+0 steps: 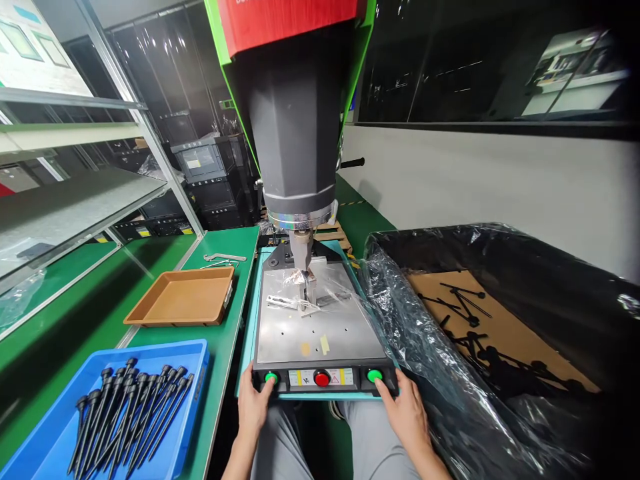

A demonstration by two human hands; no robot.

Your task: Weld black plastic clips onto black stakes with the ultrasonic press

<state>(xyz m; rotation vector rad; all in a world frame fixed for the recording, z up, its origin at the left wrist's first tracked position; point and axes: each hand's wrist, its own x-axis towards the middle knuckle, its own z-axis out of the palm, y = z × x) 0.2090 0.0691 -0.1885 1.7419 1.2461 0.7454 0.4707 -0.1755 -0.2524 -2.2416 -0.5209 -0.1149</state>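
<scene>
Before me stands a press-like machine with a dark tapered head [297,127] above a metal base plate [290,343]. My left hand [253,403] rests at the base's front left corner, thumb on the left green button [271,378], fingers stretched along the side. At the front right corner my right hand [407,410] lies the same way, its thumb at the right green button [375,376]. A red button [321,379] sits between them. The head's narrow tip [301,250] reaches down to a small metal fixture [309,290] partly covered by clear film. Any part in the fixture cannot be made out.
On the left, a blue tray [200,373] holds several black rods with round heads [130,400]. Behind it are a brown tray [180,297] and a wrench [225,257]. To the right, a bin lined with black plastic [400,307] contains cardboard [440,287] and more black rods.
</scene>
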